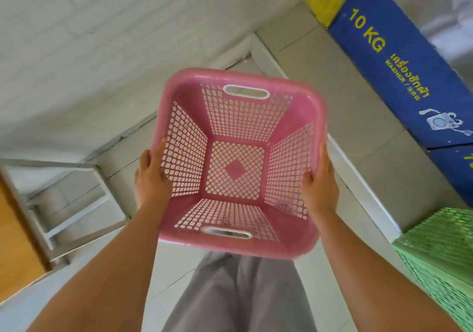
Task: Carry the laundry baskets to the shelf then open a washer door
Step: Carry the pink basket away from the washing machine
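Pink square plastic lattice laundry basket (235,167) is being held in the air in front of the person, above the pale tiled floor (320,57), opening facing the camera and showing nothing inside. It is carrying 2 white-rimmed handle slots, 1 on the far wall and 1 on the near wall. Left hand (153,178) is gripping the basket's left rim, thumb lying inside on the lattice wall and fingers wrapping under the outer side. Right hand (320,183) is gripping the right rim the same way, thumb inside and fingers outside. Both bare forearms are reaching forward from the bottom corners of the frame. Grey trousers (238,293) are showing below the basket's near edge. Green plastic lattice basket (440,255) is sitting at the right edge, near the right forearm, apart from the pink one. Blue washer panel with yellow "10 KG" lettering (399,70) is running along the upper right, well apart from the pink basket. White metal frame (76,198) is standing on the floor at the left, beside a brown wooden surface (15,242) at the left edge. White brick wall (102,37) is filling the upper left.
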### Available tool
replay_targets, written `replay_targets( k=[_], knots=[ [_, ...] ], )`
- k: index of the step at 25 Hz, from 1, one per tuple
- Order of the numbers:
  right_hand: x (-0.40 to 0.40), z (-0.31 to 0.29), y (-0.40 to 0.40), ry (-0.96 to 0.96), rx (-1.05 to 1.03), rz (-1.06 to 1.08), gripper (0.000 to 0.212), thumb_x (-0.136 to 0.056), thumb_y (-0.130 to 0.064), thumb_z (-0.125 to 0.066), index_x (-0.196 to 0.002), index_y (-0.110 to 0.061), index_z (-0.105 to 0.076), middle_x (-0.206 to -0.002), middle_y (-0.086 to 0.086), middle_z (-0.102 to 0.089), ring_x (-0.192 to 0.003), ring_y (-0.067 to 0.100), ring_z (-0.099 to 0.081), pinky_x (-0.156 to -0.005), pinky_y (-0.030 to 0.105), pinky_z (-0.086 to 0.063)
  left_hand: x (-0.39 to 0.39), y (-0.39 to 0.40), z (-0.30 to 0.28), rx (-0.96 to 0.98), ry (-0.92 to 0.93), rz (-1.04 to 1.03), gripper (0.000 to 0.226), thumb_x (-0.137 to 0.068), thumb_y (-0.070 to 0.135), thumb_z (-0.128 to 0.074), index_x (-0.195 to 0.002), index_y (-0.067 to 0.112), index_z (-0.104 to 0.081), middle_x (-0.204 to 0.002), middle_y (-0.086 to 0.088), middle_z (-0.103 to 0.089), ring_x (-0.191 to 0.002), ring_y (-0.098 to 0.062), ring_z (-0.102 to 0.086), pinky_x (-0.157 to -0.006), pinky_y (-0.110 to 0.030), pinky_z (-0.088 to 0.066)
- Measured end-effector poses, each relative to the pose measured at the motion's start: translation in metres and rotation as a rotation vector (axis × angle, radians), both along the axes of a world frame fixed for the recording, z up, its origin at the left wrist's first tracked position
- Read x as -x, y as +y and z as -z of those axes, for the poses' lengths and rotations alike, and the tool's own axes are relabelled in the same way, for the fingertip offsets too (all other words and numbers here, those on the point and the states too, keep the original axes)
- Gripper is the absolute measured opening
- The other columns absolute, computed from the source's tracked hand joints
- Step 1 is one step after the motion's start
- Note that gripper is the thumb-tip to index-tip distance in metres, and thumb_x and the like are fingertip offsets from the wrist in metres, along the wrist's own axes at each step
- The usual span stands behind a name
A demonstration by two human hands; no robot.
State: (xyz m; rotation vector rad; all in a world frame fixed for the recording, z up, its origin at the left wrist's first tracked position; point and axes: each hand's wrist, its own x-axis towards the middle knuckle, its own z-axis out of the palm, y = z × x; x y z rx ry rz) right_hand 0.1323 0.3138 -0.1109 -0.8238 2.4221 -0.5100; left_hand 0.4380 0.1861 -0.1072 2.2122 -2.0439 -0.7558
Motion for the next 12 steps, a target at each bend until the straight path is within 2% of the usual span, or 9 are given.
replay_targets(
  k=[3, 7, 9, 12],
  knots=[
    [-0.032, 0.031, -0.014, -0.008, -0.003, -0.078, 0.073, -0.097, -0.015, -0.048, -0.153, -0.033, -0.004, -0.157, -0.001, -0.029, -0.089, 0.011, -0.059, -0.057, 0.01, -0.035, -0.039, -0.005, 0.024, -0.001, -0.01, -0.028, 0.077, -0.086, 0.001, -0.044, -0.142, 0.05, -0.025, -0.139, -0.002, -0.04, -0.104, -0.034, -0.055, -0.072, -0.048, -0.055],
    [-0.055, 0.066, -0.029, 0.006, -0.024, -0.148, 0.072, -0.097, -0.015, -0.047, -0.154, -0.03, -0.005, -0.159, -0.002, -0.024, -0.077, 0.009, -0.052, -0.047, 0.008, -0.028, -0.07, -0.011, 0.052, -0.026, 0.006, -0.085, 0.072, -0.088, 0.003, -0.043, -0.142, 0.047, -0.029, -0.137, -0.002, -0.043, -0.104, -0.031, -0.056, -0.065, -0.038, -0.048],
    [-0.067, 0.084, -0.032, 0.018, -0.041, -0.181, 0.072, -0.097, -0.016, -0.048, -0.154, -0.03, -0.005, -0.159, 0.0, -0.023, -0.075, 0.011, -0.057, -0.046, 0.01, -0.03, -0.083, -0.014, 0.064, -0.06, 0.007, -0.106, 0.072, -0.088, 0.003, -0.042, -0.142, 0.049, -0.028, -0.138, -0.002, -0.043, -0.104, -0.032, -0.057, -0.068, -0.04, -0.051],
    [-0.079, 0.093, -0.03, 0.053, -0.094, -0.198, 0.075, -0.097, -0.014, -0.047, -0.153, -0.031, -0.001, -0.161, 0.003, -0.018, -0.088, 0.026, -0.068, -0.049, 0.019, -0.044, -0.09, -0.014, 0.07, -0.159, -0.048, -0.117, 0.076, -0.086, 0.005, -0.045, -0.143, 0.05, -0.022, -0.147, -0.003, -0.035, -0.112, -0.037, -0.055, -0.081, -0.048, -0.053]
  ],
)
